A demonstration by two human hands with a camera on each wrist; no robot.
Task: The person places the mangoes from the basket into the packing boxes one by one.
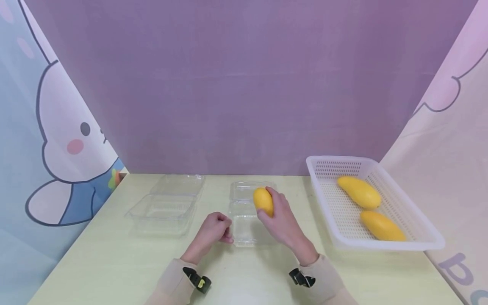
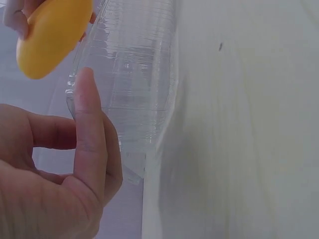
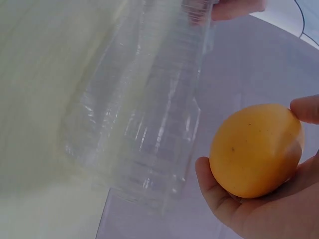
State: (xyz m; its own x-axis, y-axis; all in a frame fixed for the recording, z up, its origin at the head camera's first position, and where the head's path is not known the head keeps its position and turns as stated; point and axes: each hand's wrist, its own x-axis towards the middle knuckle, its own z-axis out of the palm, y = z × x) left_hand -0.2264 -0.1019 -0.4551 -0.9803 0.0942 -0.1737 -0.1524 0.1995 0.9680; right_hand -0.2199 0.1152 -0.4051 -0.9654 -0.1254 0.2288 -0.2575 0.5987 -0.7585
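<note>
My right hand (image 1: 280, 220) grips a yellow mango (image 1: 263, 201), thumb on one side and fingers round the other. It holds the mango up over the right side of an open clear plastic clamshell box (image 1: 244, 228). At the left edge of this box is my left hand (image 1: 215, 231), its fingers bent and holding the rim. In the left wrist view, one finger (image 2: 89, 129) lies along the outside of the box wall. Through the clear plastic, the right wrist view shows some left fingertips (image 3: 197, 10).
A white perforated basket (image 1: 331, 228) at the right contains two mangoes, one farther back (image 1: 359, 192) and one nearer (image 1: 382, 225). Another open clear clamshell box (image 1: 164, 216) stands on the left of the pale table (image 1: 244, 279). Behind the table hangs a purple backdrop (image 1: 228, 106).
</note>
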